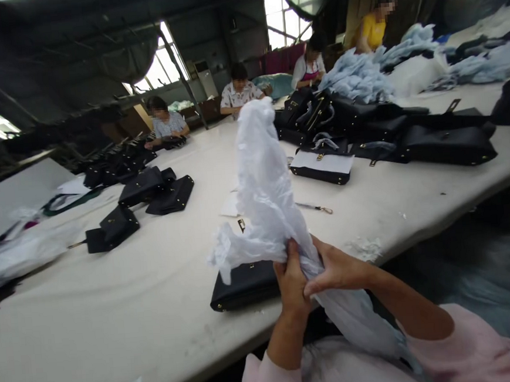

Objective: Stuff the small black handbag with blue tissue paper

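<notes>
My left hand (294, 283) and my right hand (337, 268) are both closed around a crumpled length of thin white tissue paper (265, 178). One end of the paper rises above my hands, a shorter tuft sticks out to the left, and the rest trails down toward my lap. Behind and below it, near the table edge, lies a black handbag (240, 287) with small gold studs, partly hidden by the paper and my left hand. A gold clasp (241, 225) shows just beyond that bag. Farther right lies a dark strap with a metal hook (322, 208).
Black bags are heaped at the right (445, 140) and left (144, 188) of the white table (175, 297). A bag with a white sheet (323, 165) stands mid-table. Pale blue paper (356, 74) is piled at the back right. Several people sit or stand along the far side.
</notes>
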The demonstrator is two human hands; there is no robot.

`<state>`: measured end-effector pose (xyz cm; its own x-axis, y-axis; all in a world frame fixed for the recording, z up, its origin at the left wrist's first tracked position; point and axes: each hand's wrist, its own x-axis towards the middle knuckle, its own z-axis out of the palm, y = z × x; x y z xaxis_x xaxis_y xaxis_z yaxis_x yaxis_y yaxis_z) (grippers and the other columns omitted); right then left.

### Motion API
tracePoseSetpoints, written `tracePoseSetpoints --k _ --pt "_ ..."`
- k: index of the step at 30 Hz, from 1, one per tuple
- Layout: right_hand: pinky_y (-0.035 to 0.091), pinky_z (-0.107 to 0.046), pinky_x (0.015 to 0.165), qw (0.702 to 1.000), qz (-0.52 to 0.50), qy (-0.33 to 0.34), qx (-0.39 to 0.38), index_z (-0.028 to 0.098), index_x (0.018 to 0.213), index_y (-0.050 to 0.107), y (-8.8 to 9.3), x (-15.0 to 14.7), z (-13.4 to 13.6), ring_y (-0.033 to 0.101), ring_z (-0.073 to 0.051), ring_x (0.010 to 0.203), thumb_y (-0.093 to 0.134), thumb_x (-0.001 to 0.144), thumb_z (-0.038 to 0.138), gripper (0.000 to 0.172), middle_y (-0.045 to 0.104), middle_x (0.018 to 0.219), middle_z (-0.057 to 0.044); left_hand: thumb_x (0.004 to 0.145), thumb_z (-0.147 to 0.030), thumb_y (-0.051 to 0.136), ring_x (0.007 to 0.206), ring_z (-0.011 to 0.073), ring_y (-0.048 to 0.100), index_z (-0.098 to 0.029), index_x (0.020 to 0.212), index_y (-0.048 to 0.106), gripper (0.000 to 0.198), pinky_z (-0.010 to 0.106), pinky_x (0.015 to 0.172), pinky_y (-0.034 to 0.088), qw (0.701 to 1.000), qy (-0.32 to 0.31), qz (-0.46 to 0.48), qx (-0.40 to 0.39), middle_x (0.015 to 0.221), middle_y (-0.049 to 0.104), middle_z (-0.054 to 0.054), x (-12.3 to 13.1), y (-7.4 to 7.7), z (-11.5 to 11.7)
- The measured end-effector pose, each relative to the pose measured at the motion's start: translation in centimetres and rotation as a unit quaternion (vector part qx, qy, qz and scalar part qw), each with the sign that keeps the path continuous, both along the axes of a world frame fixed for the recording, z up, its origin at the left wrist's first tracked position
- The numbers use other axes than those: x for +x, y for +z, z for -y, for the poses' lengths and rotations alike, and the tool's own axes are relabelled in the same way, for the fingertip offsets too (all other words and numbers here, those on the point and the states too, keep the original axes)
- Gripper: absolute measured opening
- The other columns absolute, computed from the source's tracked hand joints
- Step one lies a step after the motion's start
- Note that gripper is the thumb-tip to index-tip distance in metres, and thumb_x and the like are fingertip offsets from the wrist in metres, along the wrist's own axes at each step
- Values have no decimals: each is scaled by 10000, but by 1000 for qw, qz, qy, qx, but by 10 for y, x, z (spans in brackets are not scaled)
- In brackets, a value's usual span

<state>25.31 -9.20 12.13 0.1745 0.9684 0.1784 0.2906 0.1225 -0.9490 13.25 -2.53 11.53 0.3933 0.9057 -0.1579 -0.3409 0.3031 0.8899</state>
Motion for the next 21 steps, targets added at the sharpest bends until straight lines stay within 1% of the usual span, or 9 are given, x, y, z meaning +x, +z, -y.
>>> tracePoseSetpoints --k 2,3,4,6,7,8,12,17,21 --pt "515 -411 958 996 -26 -77 -30 150 1253 621 -12 10 5 644 -301 1060 799 730 444 625 692 1148 -104 868 -476 656 1160 266 605 -176 1142 645 406 374 1006 489 983 -125 -36 128 1180 675 107 -18 -1 -17" --pt "521 -408 925 992 -30 -115 -50 141 1127 684 -20 20 12 661 -303 1008 744 774 463 481 719 1061 -103 885 -470 632 1184 274 588 -177 1171 636 410 397 1036 466 956 -182 -89 214 1201 664 113 -31 -2 -32" --pt "522 -408 902 986 -28 -152 -68 137 1016 719 -27 32 21 669 -312 977 708 786 491 422 732 1001 -109 884 -452 634 1194 277 576 -182 1199 621 415 412 1057 446 919 -199 -163 297 1217 655 115 -44 -5 -51" --pt "523 -410 864 970 -19 -222 -97 138 882 739 -38 54 40 675 -334 943 688 742 536 425 742 937 -126 860 -384 654 1304 297 471 -161 1294 552 499 439 1142 342 801 -192 -379 421 1348 562 144 -67 -14 -93" --pt "527 -409 832 959 -16 -263 -107 140 851 740 -41 62 48 678 -342 920 688 707 545 434 744 913 -130 834 -386 673 1366 323 395 -117 1359 488 618 457 1179 277 736 -205 -477 435 1424 482 185 -75 -19 -113" --pt "531 -407 797 946 -15 -302 -114 139 836 740 -43 67 55 681 -347 896 689 673 546 442 745 892 -131 785 -396 719 1386 365 360 -66 1383 454 733 482 1185 254 704 -231 -520 424 1452 433 233 -79 -24 -132" --pt "534 -399 756 923 -15 -365 -121 126 847 736 -43 59 64 688 -344 852 687 636 543 470 743 862 -127 597 -476 848 1203 380 552 -64 1319 532 888 457 1047 443 652 -381 -540 371 1320 556 225 -73 -33 -179" --pt "535 -376 793 947 3 -306 -101 139 859 719 -50 36 69 684 -304 843 685 713 521 411 736 837 -93 470 -387 930 1227 366 494 -125 1247 552 902 484 1086 368 615 -410 -536 408 1281 547 157 -78 -20 -162" --pt "539 -340 698 946 -15 -309 -102 134 858 716 -50 29 74 667 -279 770 734 685 587 485 719 803 -79 564 -283 907 1090 294 509 -168 1180 524 734 444 970 399 600 -336 -526 500 1167 550 79 -103 -15 -116"
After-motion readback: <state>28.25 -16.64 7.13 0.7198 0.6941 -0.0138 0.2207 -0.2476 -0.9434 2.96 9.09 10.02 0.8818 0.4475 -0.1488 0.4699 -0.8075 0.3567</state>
